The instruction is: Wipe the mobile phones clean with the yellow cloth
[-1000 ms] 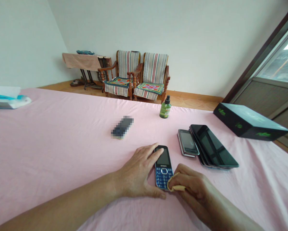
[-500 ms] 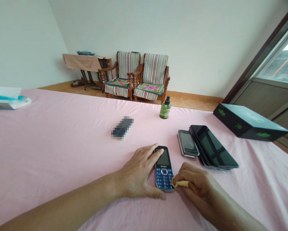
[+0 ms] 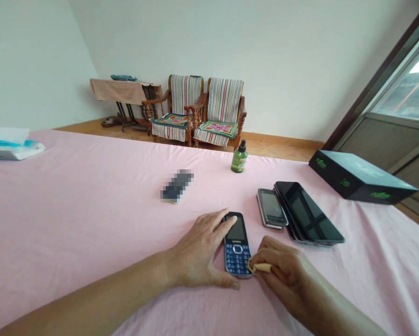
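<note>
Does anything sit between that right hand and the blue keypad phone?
Only the yellowish cloth, pinched in the right hand at the lower right edge of the blue phone; nothing else visible stands between them.

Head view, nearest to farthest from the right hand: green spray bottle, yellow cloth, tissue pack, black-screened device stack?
From the right hand:
1. Yellow cloth, held in it.
2. Black-screened device stack, beyond it, slightly right.
3. Green spray bottle, farther out, toward the left.
4. Tissue pack, far left.

From lower left, the left forearm [image 3: 100,296] leads to the left grip [image 3: 197,245], thumb [image 3: 225,279] and fingers [image 3: 226,227] spread; at lower right, the right grip [image 3: 277,266] is a curled pinch.
</note>
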Motion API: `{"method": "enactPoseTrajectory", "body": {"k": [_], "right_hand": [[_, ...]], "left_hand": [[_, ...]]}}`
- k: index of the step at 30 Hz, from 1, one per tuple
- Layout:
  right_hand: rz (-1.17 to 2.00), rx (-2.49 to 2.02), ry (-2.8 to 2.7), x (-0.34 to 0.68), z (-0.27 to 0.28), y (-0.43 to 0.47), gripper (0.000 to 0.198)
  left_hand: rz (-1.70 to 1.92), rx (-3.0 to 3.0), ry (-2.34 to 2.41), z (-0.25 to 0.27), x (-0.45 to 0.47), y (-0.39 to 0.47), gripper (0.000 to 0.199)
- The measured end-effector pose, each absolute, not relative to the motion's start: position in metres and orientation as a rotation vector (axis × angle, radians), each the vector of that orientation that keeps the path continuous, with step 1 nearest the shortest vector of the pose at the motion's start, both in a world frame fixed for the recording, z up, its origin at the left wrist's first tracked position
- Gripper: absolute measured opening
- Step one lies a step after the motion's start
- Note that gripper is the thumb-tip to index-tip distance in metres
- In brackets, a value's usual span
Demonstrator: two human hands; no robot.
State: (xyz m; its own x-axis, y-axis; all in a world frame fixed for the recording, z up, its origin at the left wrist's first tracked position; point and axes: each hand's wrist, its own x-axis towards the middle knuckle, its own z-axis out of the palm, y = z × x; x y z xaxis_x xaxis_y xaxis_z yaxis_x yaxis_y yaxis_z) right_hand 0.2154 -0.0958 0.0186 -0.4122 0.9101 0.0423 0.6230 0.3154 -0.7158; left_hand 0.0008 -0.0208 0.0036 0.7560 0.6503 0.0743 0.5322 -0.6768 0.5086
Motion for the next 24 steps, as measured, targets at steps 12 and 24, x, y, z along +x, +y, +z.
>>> {"method": "enactPoseTrajectory", "body": {"k": [12,24], "right_hand": [[0.768,-1.298,-2.153,0.193,0.013,-0.095,0.026],[0.66,-1.339,-2.21,0.177,0.015,-0.093,0.022]], "left_hand": [[0.329,2.522,0.893,0.005,0.002,-0.02,0.111],[0.437,2.512,0.836,0.0,0.001,-0.02,0.108]]}}
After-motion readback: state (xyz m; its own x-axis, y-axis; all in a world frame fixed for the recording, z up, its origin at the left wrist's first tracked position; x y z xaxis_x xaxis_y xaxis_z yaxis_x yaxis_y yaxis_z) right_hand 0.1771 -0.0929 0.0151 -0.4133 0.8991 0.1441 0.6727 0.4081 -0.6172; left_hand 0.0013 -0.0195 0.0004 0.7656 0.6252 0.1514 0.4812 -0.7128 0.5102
